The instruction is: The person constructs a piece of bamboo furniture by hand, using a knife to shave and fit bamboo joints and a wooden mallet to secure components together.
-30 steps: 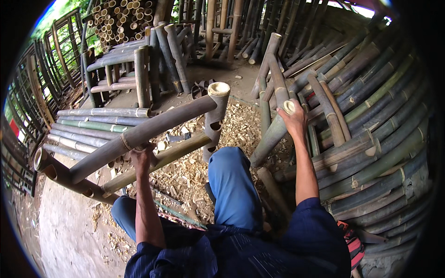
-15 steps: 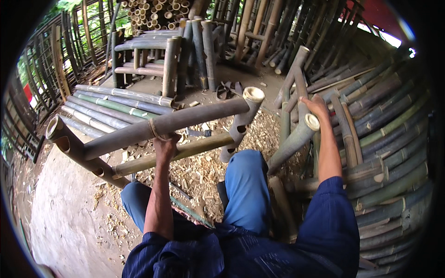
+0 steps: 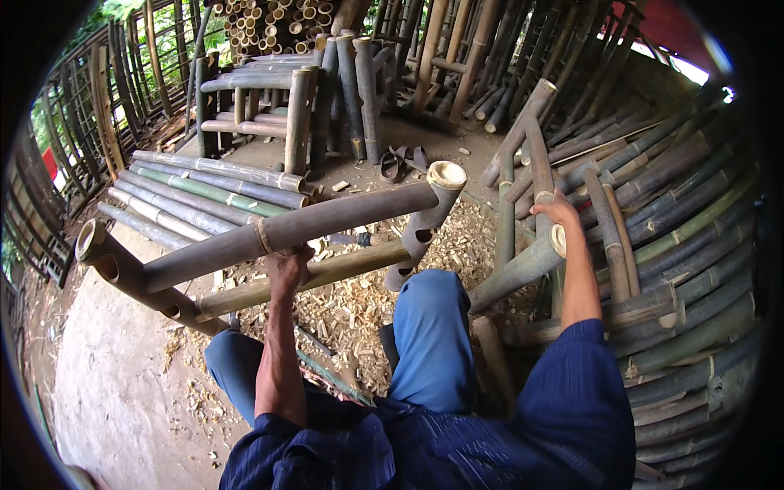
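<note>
My left hand [image 3: 287, 271] is wrapped from below round the thick upper rail of a bamboo frame [image 3: 351, 211]. Two parallel rails join two short posts with cut holes, and the frame is held up, tilted, above the wood chips. On the right, my right hand [image 3: 559, 211] grips a rail of a second bamboo frame [image 3: 516, 273], close to the pale cut end of its thick near post. That frame leans beside the pile of poles; its lower parts are partly hidden. Some fingers of both hands are hidden by the bamboo.
Pale wood chips [image 3: 359, 314] cover the ground around my knees. Several bamboo poles [image 3: 204, 184] lie at left, before an assembled bamboo frame [image 3: 253, 82]. A large stack of poles [image 3: 694, 229] fills the right side. Sandals [image 3: 402, 163] lie farther ahead.
The right frame's near end has swung a little to the right and down, with my right hand on it. The left frame has shifted slightly left; my left hand keeps its hold.
</note>
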The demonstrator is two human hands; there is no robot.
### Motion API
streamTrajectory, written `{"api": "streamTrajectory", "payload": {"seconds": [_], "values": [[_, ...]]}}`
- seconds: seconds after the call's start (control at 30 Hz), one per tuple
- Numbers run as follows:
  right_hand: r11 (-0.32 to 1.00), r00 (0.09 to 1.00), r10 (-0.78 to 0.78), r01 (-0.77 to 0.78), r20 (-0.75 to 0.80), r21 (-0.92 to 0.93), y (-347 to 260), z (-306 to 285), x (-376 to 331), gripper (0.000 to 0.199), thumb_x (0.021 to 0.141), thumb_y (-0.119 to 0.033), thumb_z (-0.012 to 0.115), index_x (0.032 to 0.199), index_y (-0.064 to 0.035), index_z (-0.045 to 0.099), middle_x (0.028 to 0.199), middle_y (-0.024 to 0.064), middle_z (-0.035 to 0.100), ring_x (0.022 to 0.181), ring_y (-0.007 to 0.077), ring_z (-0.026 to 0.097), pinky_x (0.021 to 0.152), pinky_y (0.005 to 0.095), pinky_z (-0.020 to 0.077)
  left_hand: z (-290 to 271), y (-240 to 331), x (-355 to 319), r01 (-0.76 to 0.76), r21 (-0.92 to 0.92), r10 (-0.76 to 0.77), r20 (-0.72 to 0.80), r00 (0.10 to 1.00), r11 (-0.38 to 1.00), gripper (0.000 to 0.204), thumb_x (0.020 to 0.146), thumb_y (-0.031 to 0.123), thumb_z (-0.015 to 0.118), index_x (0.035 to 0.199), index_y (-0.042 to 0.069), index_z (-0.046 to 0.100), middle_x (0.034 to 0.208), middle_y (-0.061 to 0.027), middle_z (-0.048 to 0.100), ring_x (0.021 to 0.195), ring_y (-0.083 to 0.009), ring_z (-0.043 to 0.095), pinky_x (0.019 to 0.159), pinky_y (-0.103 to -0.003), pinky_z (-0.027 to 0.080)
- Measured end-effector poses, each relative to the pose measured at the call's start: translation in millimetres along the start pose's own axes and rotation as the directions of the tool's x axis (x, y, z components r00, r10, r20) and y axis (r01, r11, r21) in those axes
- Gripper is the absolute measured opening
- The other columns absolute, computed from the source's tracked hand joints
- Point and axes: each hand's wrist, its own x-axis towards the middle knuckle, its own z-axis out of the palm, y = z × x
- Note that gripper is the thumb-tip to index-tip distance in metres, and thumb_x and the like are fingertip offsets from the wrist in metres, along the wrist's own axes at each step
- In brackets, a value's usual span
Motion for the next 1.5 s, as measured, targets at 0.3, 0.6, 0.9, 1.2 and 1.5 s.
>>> {"api": "streamTrajectory", "payload": {"seconds": [0.3, 0.6, 0.9, 1.2, 1.5], "values": [[0.959, 0.972, -0.230, 0.233, -0.039, 0.163, -17.8, -4.0, -96.6, 0.123, 0.064, -0.031, 0.088, 0.161, 0.0046, 0.021, 0.153, 0.0298, 0.047, 0.144, 0.0368, 0.047, 0.118, 0.0395, 0.0367, -9.3, 7.9, -8.7, 0.019, 0.052, -0.021, 0.033, 0.999, 0.998, 0.019, 0.077, 0.007, 0.079, 0.090, 0.001, 0.067, 0.084, -0.0029, 0.068, 0.079, -0.0158, 0.063, 0.071, -0.034, 0.051], [0.967, 0.950, -0.255, 0.246, 0.179, 0.067, -104.2, 9.6, -77.1, 0.119, 0.065, -0.037, 0.088, 0.160, 0.0026, 0.028, 0.148, 0.0292, 0.053, 0.137, 0.0359, 0.054, 0.113, 0.0382, 0.0411, -12.4, 17.2, -15.9, 0.053, 0.060, -0.057, 0.080, 0.995, 0.997, 0.014, 0.081, 0.004, 0.077, 0.092, 0.002, 0.068, 0.082, -0.0016, 0.066, 0.075, -0.0129, 0.062, 0.065, -0.032, 0.051], [0.979, 0.920, -0.197, 0.204, 0.338, 0.017, -154.9, 46.5, -20.3, 0.111, 0.072, -0.041, 0.090, 0.152, 0.0098, 0.033, 0.137, 0.0306, 0.060, 0.128, 0.0329, 0.059, 0.106, 0.0368, 0.0465, -5.4, 16.2, -10.8, -0.012, 0.036, 0.010, 0.059, 0.998, 0.999, 0.015, 0.079, 0.004, 0.077, 0.091, 0.002, 0.067, 0.083, -0.0031, 0.067, 0.073, -0.0146, 0.062, 0.064, -0.033, 0.050], [0.912, 0.854, -0.381, 0.284, 0.355, 0.297, -143.8, 46.7, -31.7, 0.092, 0.071, -0.034, 0.089, 0.146, 0.0041, 0.049, 0.125, 0.0215, 0.068, 0.113, 0.0247, 0.065, 0.102, 0.0332, 0.0480, -12.0, 11.2, -5.6, 0.036, 0.059, -0.039, 0.060, 0.997, 0.998, 0.017, 0.080, 0.007, 0.076, 0.092, 0.001, 0.065, 0.080, -0.0017, 0.064, 0.073, -0.0142, 0.061, 0.065, -0.033, 0.051], [0.803, 0.784, -0.594, 0.564, -0.180, -0.192, -106.2, 25.4, -181.4, 0.076, 0.082, -0.043, 0.081, 0.147, -0.0131, 0.054, 0.133, 0.0200, 0.061, 0.120, 0.0371, 0.063, 0.096, 0.0473, 0.0507, -21.8, 21.1, -6.5, -0.014, 0.148, 0.004, 0.066, 0.998, 0.989, 0.019, 0.077, 0.002, 0.075, 0.095, 0.002, 0.069, 0.086, -0.0043, 0.070, 0.081, -0.0174, 0.066, 0.074, -0.034, 0.054]]}}
